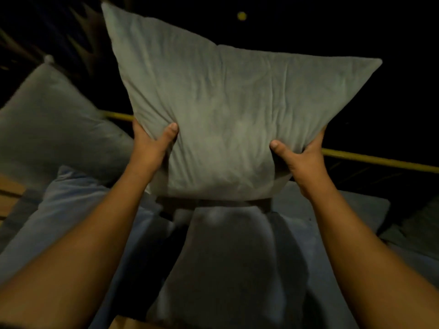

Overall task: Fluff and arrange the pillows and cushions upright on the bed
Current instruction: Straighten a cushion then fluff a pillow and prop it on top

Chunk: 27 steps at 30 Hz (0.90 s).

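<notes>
I hold a large grey-white pillow [221, 105] up in the air in front of me, its corners pointing up. My left hand [152, 146] grips its lower left edge and my right hand [301, 160] grips its lower right edge, thumbs pressed into the front. Below it a second grey pillow [228, 264] lies flat on the bed. A third pillow [52, 122] leans at the left, and a pale blue one [71, 210] lies beneath that.
A yellow rail [380, 161] runs across behind the bed at the right and left of the held pillow. Wooden slats [9, 193] show at the far left. The room beyond is dark, with a small yellow light [242, 15] above.
</notes>
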Each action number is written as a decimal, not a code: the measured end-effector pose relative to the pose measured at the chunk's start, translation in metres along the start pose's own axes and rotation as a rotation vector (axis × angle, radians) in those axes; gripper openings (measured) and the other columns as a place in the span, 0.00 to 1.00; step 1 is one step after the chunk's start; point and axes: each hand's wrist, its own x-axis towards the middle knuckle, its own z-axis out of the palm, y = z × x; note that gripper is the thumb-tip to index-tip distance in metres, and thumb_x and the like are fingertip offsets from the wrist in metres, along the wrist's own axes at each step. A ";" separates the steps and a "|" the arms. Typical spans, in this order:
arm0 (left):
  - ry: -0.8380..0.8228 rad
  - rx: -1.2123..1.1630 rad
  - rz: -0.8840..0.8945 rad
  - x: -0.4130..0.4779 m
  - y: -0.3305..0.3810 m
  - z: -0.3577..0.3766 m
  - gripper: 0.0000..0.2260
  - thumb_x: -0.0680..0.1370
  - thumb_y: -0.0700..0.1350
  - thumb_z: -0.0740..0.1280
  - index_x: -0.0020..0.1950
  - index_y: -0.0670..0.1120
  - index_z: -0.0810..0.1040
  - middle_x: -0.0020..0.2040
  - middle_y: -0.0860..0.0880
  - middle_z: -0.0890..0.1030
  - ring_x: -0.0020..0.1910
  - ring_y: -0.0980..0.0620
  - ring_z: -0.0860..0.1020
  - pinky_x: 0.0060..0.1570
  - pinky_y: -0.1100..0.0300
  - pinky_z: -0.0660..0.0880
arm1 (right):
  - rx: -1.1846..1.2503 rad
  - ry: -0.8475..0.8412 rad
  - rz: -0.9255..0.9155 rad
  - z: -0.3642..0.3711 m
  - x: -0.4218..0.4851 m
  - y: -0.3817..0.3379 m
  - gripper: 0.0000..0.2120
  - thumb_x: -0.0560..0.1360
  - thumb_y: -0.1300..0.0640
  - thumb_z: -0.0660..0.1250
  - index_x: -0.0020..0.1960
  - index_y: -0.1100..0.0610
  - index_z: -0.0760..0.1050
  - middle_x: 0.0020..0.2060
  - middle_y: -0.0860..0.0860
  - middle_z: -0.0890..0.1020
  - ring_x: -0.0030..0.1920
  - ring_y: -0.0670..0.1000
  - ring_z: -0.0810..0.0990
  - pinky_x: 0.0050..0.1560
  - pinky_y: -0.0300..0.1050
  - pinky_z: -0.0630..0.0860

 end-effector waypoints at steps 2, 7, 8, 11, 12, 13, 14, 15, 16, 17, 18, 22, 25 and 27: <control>-0.068 -0.028 -0.011 -0.005 -0.003 0.035 0.43 0.66 0.56 0.71 0.74 0.43 0.55 0.70 0.49 0.66 0.67 0.54 0.68 0.60 0.75 0.66 | -0.034 0.075 0.022 -0.032 -0.004 0.009 0.58 0.55 0.35 0.77 0.75 0.46 0.50 0.73 0.48 0.64 0.71 0.48 0.67 0.71 0.53 0.66; -0.202 -0.013 0.015 -0.017 -0.011 0.110 0.45 0.66 0.60 0.70 0.75 0.43 0.54 0.70 0.48 0.67 0.67 0.56 0.68 0.60 0.75 0.66 | -0.096 0.202 0.068 -0.098 -0.009 0.031 0.59 0.54 0.32 0.76 0.75 0.43 0.48 0.74 0.48 0.62 0.72 0.48 0.65 0.71 0.53 0.66; -0.215 -0.012 0.005 -0.018 -0.012 0.123 0.45 0.66 0.60 0.70 0.75 0.44 0.54 0.71 0.47 0.67 0.67 0.55 0.68 0.62 0.71 0.66 | -0.099 0.216 0.073 -0.106 -0.009 0.038 0.59 0.54 0.32 0.76 0.75 0.43 0.48 0.74 0.48 0.62 0.72 0.48 0.65 0.71 0.53 0.66; -0.246 0.028 -0.022 -0.020 -0.025 0.152 0.43 0.68 0.57 0.70 0.75 0.44 0.52 0.73 0.44 0.66 0.68 0.52 0.68 0.67 0.62 0.65 | -0.116 0.245 0.118 -0.125 -0.008 0.060 0.58 0.54 0.32 0.76 0.75 0.44 0.50 0.74 0.47 0.62 0.72 0.49 0.65 0.71 0.54 0.66; -0.259 0.050 -0.034 -0.021 -0.031 0.158 0.43 0.69 0.56 0.70 0.75 0.44 0.52 0.73 0.44 0.65 0.69 0.51 0.67 0.67 0.61 0.65 | -0.122 0.244 0.140 -0.128 -0.007 0.070 0.58 0.54 0.32 0.76 0.75 0.44 0.49 0.74 0.47 0.62 0.72 0.49 0.64 0.71 0.55 0.66; -0.275 0.071 -0.050 -0.022 -0.040 0.163 0.43 0.69 0.56 0.70 0.75 0.44 0.52 0.73 0.44 0.65 0.70 0.50 0.67 0.68 0.59 0.64 | -0.125 0.237 0.168 -0.128 -0.007 0.080 0.58 0.54 0.33 0.76 0.75 0.43 0.48 0.74 0.47 0.60 0.72 0.50 0.63 0.71 0.56 0.65; -0.290 0.097 -0.070 -0.022 -0.048 0.166 0.43 0.68 0.57 0.71 0.75 0.45 0.52 0.73 0.44 0.65 0.70 0.50 0.67 0.69 0.58 0.64 | -0.123 0.232 0.201 -0.126 -0.008 0.090 0.59 0.55 0.35 0.77 0.75 0.43 0.47 0.75 0.48 0.60 0.73 0.51 0.63 0.71 0.56 0.66; -0.298 0.122 -0.087 -0.023 -0.057 0.167 0.44 0.67 0.58 0.71 0.75 0.45 0.53 0.73 0.45 0.65 0.70 0.50 0.67 0.69 0.57 0.64 | -0.119 0.230 0.232 -0.122 -0.010 0.100 0.59 0.55 0.38 0.79 0.75 0.43 0.46 0.74 0.49 0.60 0.73 0.52 0.62 0.71 0.56 0.66; -0.308 0.154 -0.103 -0.023 -0.066 0.167 0.45 0.65 0.60 0.71 0.75 0.45 0.53 0.73 0.45 0.66 0.70 0.50 0.67 0.70 0.56 0.64 | -0.121 0.230 0.254 -0.118 -0.012 0.110 0.59 0.56 0.41 0.80 0.75 0.45 0.47 0.74 0.50 0.60 0.72 0.52 0.62 0.71 0.56 0.66; -0.321 0.185 -0.111 -0.023 -0.074 0.165 0.47 0.64 0.62 0.71 0.75 0.46 0.53 0.73 0.45 0.65 0.70 0.50 0.67 0.70 0.54 0.64 | -0.135 0.228 0.261 -0.114 -0.014 0.118 0.58 0.57 0.44 0.80 0.76 0.47 0.47 0.73 0.51 0.61 0.72 0.52 0.63 0.71 0.56 0.66; -0.341 0.219 -0.117 -0.023 -0.081 0.163 0.49 0.63 0.62 0.71 0.75 0.47 0.52 0.73 0.45 0.64 0.70 0.50 0.66 0.70 0.53 0.64 | -0.153 0.225 0.254 -0.111 -0.014 0.125 0.58 0.57 0.44 0.80 0.75 0.49 0.48 0.73 0.51 0.62 0.72 0.52 0.63 0.71 0.55 0.65; -0.373 0.313 -0.173 -0.019 -0.103 0.163 0.52 0.62 0.62 0.72 0.76 0.49 0.47 0.75 0.45 0.61 0.72 0.48 0.63 0.69 0.55 0.62 | -0.212 0.252 0.237 -0.102 0.002 0.143 0.61 0.54 0.37 0.77 0.75 0.54 0.48 0.72 0.55 0.62 0.72 0.53 0.63 0.72 0.53 0.64; -0.340 0.303 -0.167 -0.020 -0.110 0.163 0.49 0.65 0.59 0.73 0.76 0.50 0.47 0.76 0.46 0.60 0.71 0.52 0.63 0.68 0.58 0.62 | -0.199 0.281 0.232 -0.100 0.007 0.155 0.62 0.55 0.37 0.78 0.76 0.55 0.46 0.73 0.55 0.61 0.72 0.53 0.63 0.71 0.53 0.65; -0.344 0.282 -0.156 -0.030 -0.117 0.160 0.46 0.68 0.56 0.73 0.77 0.50 0.48 0.76 0.49 0.60 0.71 0.55 0.62 0.68 0.60 0.62 | -0.169 0.297 0.249 -0.102 -0.004 0.166 0.61 0.55 0.36 0.78 0.76 0.52 0.46 0.73 0.54 0.61 0.72 0.52 0.64 0.70 0.53 0.66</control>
